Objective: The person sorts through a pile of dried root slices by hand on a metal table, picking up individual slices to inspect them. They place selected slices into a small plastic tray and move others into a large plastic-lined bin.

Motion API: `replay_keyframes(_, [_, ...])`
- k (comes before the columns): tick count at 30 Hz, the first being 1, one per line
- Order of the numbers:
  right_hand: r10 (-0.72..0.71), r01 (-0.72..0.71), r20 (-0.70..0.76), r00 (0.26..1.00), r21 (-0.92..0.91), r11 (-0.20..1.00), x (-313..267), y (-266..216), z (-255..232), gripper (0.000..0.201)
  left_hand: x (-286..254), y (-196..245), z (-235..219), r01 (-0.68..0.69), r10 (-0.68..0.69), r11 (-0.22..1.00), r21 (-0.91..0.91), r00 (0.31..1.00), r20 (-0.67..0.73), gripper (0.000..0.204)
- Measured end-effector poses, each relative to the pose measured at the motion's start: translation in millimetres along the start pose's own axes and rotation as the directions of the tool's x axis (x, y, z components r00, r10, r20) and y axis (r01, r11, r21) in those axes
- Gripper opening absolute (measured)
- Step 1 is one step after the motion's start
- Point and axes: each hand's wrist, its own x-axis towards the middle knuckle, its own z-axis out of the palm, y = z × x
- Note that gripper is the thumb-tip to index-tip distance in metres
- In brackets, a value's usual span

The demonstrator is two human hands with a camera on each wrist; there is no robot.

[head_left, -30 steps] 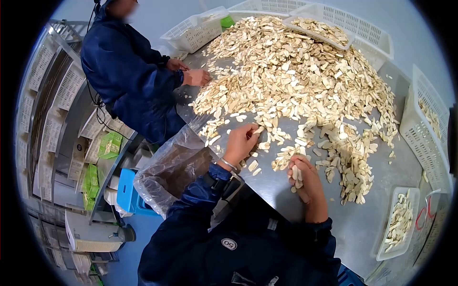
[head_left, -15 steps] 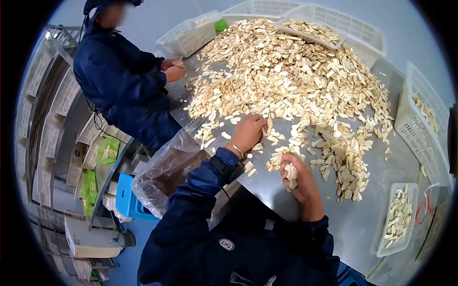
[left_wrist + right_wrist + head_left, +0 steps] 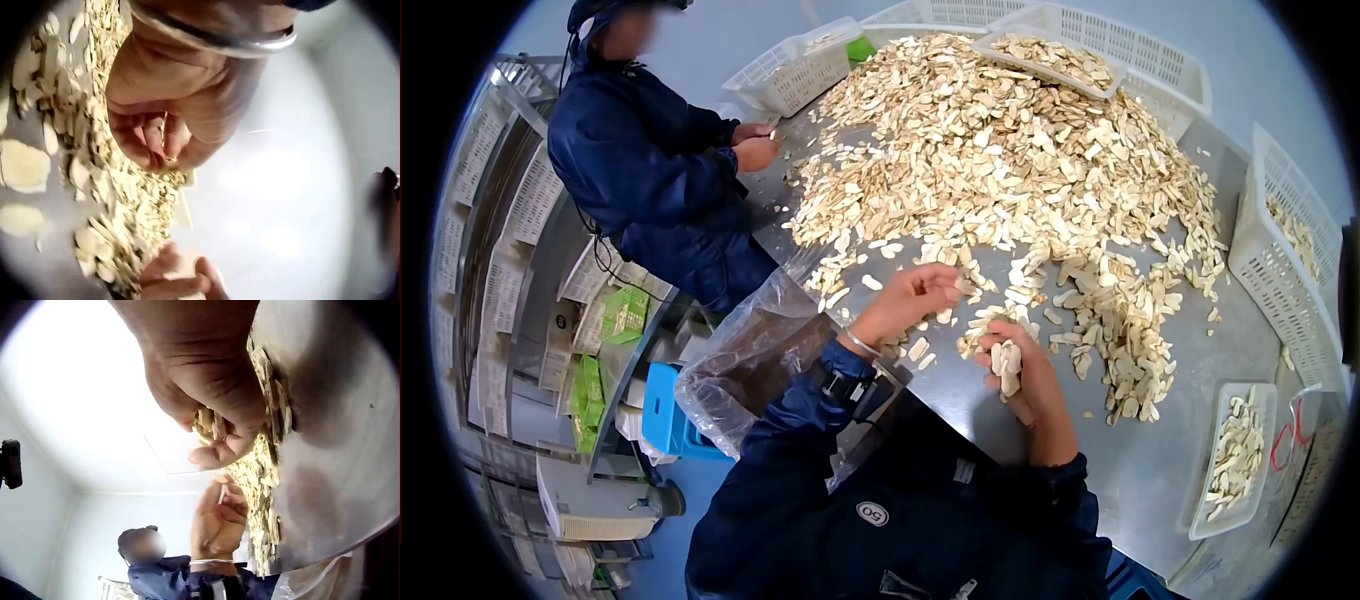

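Note:
A large heap of pale dried slices (image 3: 1000, 150) covers the metal table, with looser slices trailing toward me. My right hand (image 3: 1035, 385) grips several slices (image 3: 1005, 366) in its curled fingers, low over the near part of the table. In the right wrist view, the held slices (image 3: 209, 425) show between thumb and fingers. My left hand (image 3: 908, 302) is to its left, over the near edge of the heap. A thin pale slice (image 3: 222, 494) is pinched between its fingertips in the right wrist view.
A clear plastic bag (image 3: 725, 350) lines an opening at the table's left edge. White perforated baskets (image 3: 1285, 270) stand around the table, and a shallow tray (image 3: 1235, 460) of slices lies at the right. Another person (image 3: 645, 160) in dark blue works at the left.
My left hand reached forward to the heap, then drew back a little toward me. The right hand keeps its slices, now turned broad side up. The other person's hands pulled back from the heap.

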Motion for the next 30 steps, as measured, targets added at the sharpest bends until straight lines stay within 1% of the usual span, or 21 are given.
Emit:
replay_keyframes(1, [0.026,-0.026,0.016,1.000,0.027,0.999,-1,1,2,0.034,-7,14,5,-0.034,0.034,0.999,-0.011,0.999,0.003,0.029])
replay_keyframes(3, [0.048,-0.048,-0.010,0.999,0.047,0.998,-4,-2,7,0.032,-22,37,4,-0.103,0.103,0.994,-0.032,0.995,0.000,0.029])
replay_keyframes(4, [0.056,-0.054,-0.020,0.998,0.058,0.997,-4,-2,9,0.032,-25,41,-3,-0.103,0.107,0.994,0.043,0.988,-0.113,0.027])
replay_keyframes(5, [0.036,-0.036,-0.004,0.999,0.027,0.999,-2,1,4,0.031,-24,33,-16,-0.099,0.106,0.994,0.042,0.975,-0.197,0.025])
replay_keyframes(7, [-0.007,0.008,0.029,1.000,-0.030,1.000,5,8,-11,0.029,-22,1,-51,-0.104,0.169,0.970,0.221,0.940,-0.297,0.019])
replay_keyframes(8, [-0.008,0.008,0.044,0.999,-0.005,1.000,5,6,-9,0.026,-23,-8,-56,-0.086,0.189,0.940,0.331,0.937,-0.294,0.018])
replay_keyframes(10, [-0.022,0.023,0.036,0.999,-0.035,0.999,2,4,-5,0.026,-36,-16,-55,-0.040,0.222,0.843,0.536,0.934,-0.281,0.017])
replay_keyframes(11, [-0.030,0.031,0.031,0.999,-0.052,0.998,2,4,-3,0.026,-40,-21,-54,-0.093,0.301,0.753,0.651,0.929,-0.215,0.018])
replay_keyframes(13, [-0.046,0.048,0.027,0.999,-0.063,0.997,2,5,-3,0.027,-44,-17,-38,-0.192,0.424,0.526,0.828,0.903,-0.061,0.020])
replay_keyframes(14, [-0.052,0.054,0.025,0.998,-0.072,0.996,2,5,-4,0.027,-43,-19,-35,-0.207,0.448,0.484,0.850,0.893,-0.038,0.024])
replay_keyframes(17, [-0.066,0.066,-0.006,0.998,-0.053,0.996,1,5,-3,0.025,-36,-29,-38,-0.120,0.367,0.597,0.793,0.920,-0.137,0.023])
replay_keyframes(18, [-0.069,0.069,-0.003,0.998,-0.045,0.997,1,6,-3,0.024,-35,-31,-39,-0.056,0.325,0.664,0.746,0.919,-0.221,0.020])
replay_keyframes(21, [-0.081,0.081,0.008,0.997,-0.020,0.996,3,7,-5,0.023,-30,-44,-49,-0.053,0.234,0.883,0.466,0.911,-0.340,0.014])
replay_keyframes(25, [-0.082,0.083,0.026,0.996,-0.016,0.996,3,7,-4,0.022,-32,-45,-56,-0.035,0.093,0.981,0.188,0.946,-0.311,0.015])
replay_keyframes(28, [-0.090,0.090,0.030,0.995,-0.023,0.996,2,8,-4,0.022,-29,-54,-58,-0.076,0.137,0.977,0.201,0.940,-0.313,0.014])
replay_keyframes(30, [-0.093,0.095,0.037,0.995,-0.032,0.995,2,8,-5,0.024,-29,-54,-54,-0.048,0.209,0.917,0.395,0.903,-0.375,0.013])
